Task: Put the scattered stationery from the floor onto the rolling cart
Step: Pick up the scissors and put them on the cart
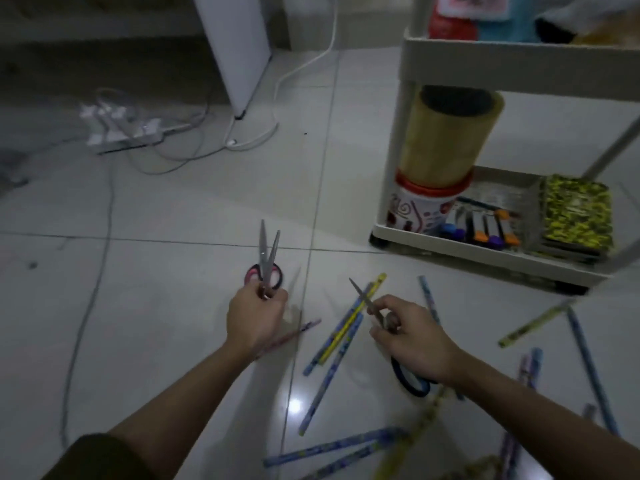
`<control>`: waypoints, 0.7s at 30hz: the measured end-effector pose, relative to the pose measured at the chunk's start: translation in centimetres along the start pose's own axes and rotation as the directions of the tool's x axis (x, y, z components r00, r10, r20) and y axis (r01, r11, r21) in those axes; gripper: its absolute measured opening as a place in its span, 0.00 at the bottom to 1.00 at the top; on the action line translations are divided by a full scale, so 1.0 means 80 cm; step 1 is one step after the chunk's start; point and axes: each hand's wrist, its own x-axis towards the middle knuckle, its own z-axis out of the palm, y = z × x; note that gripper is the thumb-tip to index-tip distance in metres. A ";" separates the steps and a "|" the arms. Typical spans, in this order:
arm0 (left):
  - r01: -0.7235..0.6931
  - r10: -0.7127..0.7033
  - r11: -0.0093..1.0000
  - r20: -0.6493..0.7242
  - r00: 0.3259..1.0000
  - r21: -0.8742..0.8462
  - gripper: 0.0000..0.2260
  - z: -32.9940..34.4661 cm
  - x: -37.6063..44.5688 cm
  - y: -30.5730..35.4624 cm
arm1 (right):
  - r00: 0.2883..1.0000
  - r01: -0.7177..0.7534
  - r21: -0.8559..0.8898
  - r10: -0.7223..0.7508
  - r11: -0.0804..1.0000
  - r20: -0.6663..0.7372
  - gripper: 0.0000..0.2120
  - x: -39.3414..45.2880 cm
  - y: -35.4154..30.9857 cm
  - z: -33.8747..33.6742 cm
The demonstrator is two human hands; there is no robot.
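My left hand (254, 318) grips pink-handled scissors (266, 259) near the pivot, their blades slightly apart and pointing away from me, above the white tile floor. My right hand (412, 337) holds blue-handled scissors (410, 377) by the blade end; the blade tip sticks up to the left and the handle loop hangs below my wrist. Several patterned pencils (341, 336) lie scattered on the floor between and to the right of my hands. The white rolling cart (485, 258) stands at the right, its bottom shelf holding markers (485, 230).
The cart's bottom shelf also carries a tape roll (446, 136) on a red-lidded tub (420, 206) and a yellow-patterned notebook (575, 216). A power strip (121, 129) with trailing cables lies at the back left, near a white furniture panel (239, 46).
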 end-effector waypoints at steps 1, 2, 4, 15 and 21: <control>0.016 -0.015 0.999 -0.029 0.999 0.038 0.11 -0.005 0.013 -0.004 | 1.000 0.016 0.011 -0.016 1.000 0.010 0.07 0.007 -0.005 0.009; 0.039 -0.035 0.996 -0.051 0.998 0.074 0.13 -0.008 0.025 -0.005 | 0.999 0.027 0.020 -0.027 0.999 0.022 0.07 0.013 -0.008 0.017; 0.068 -0.056 0.985 -0.077 0.995 0.162 0.21 -0.011 0.049 -0.007 | 0.998 0.032 0.025 -0.033 0.999 0.057 0.06 0.020 -0.010 0.029; -0.003 -0.086 0.888 0.171 0.981 0.461 0.24 0.002 0.088 -0.006 | 1.000 -0.017 0.241 0.017 0.970 0.000 0.06 0.025 0.009 0.038; 0.121 0.056 0.955 0.566 0.822 -0.270 0.06 -0.011 0.026 0.034 | 0.974 -0.149 0.583 0.219 0.798 -0.050 0.07 0.026 -0.010 0.032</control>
